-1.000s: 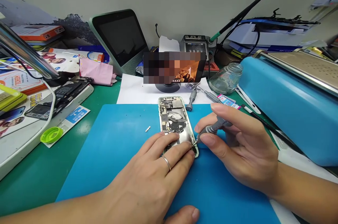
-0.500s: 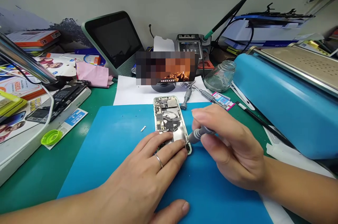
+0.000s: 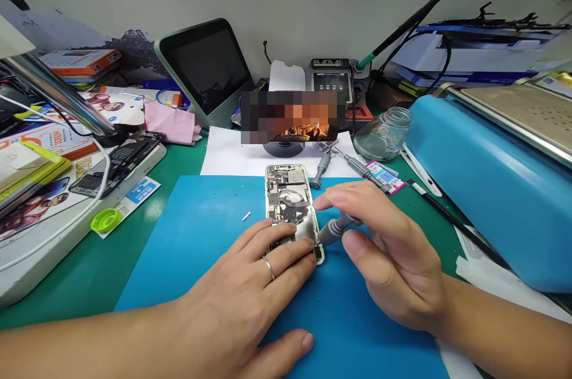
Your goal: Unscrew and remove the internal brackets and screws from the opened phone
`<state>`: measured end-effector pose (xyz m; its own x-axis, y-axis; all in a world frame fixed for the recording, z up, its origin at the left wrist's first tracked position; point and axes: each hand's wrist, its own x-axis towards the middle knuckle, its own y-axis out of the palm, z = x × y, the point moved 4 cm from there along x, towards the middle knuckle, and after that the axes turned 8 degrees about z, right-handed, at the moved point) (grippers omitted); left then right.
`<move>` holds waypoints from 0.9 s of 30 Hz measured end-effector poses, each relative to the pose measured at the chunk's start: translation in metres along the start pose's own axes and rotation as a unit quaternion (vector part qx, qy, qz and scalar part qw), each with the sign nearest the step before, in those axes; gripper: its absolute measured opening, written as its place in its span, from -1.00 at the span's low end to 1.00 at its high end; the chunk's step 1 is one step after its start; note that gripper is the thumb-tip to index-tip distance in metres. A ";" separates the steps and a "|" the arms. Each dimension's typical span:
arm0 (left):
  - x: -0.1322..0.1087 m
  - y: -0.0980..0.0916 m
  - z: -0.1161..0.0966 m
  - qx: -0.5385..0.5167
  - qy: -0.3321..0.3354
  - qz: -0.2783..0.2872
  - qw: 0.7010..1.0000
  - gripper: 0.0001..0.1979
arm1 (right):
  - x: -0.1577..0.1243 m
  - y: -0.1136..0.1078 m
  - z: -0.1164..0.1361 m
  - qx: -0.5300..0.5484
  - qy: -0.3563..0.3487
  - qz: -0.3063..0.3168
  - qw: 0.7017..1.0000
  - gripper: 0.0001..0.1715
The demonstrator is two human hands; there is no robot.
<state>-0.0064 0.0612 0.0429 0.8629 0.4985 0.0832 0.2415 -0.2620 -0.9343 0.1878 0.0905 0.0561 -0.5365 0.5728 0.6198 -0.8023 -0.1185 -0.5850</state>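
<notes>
Your left hand lies with fingers extended across the near end of the opened phone, and your right hand loosely holds a grey screwdriver, pointed at its near right corner. The phone overlaps the blue mat's far edge, a small metal piece to its left.

Glass jar beside a blue case — pink cloth, green lid at left.
</notes>
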 end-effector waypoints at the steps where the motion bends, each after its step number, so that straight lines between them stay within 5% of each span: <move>1: 0.000 0.000 0.000 -0.001 -0.003 0.003 1.000 -0.43 | 0.000 0.001 0.000 0.005 0.000 0.004 1.000 -0.26; 27: -0.001 0.002 0.001 0.004 -0.003 0.026 1.000 -0.44 | -0.001 0.003 0.001 0.019 -0.026 0.010 0.999 -0.16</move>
<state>-0.0069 0.0613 0.0409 0.8712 0.4899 0.0327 0.1936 -0.2816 -0.9398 0.1857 0.0886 0.0541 -0.5641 0.5269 0.6358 -0.8004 -0.1597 -0.5778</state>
